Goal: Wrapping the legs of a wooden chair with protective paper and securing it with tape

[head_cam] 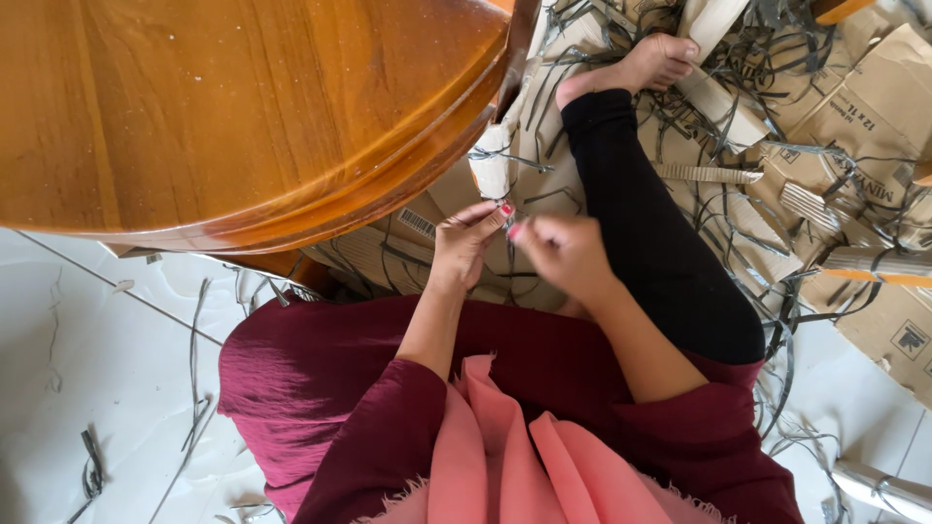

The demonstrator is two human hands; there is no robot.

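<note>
on the white tiled floor (87, 369), near its left edge, lay a few thin grey strips (92, 474). above them the round wooden table (214, 107) covered the upper left, its rim reaching toward the hands. just under that rim the left hand (464, 243) was raised, with fingertips pressed together – thumb against the other fingers – but what they pinched was too small to tell. the right hand (563, 254) was just beside it, blurred, its fingers curled in; i cannot tell if they held something. both hands hovered over flattened cardboard (874, 107) on the floor. to the right a leg in black (660, 252) stretched out, and tangled grey straps (767, 175) lay over the cardboard toward the right edge.
</note>
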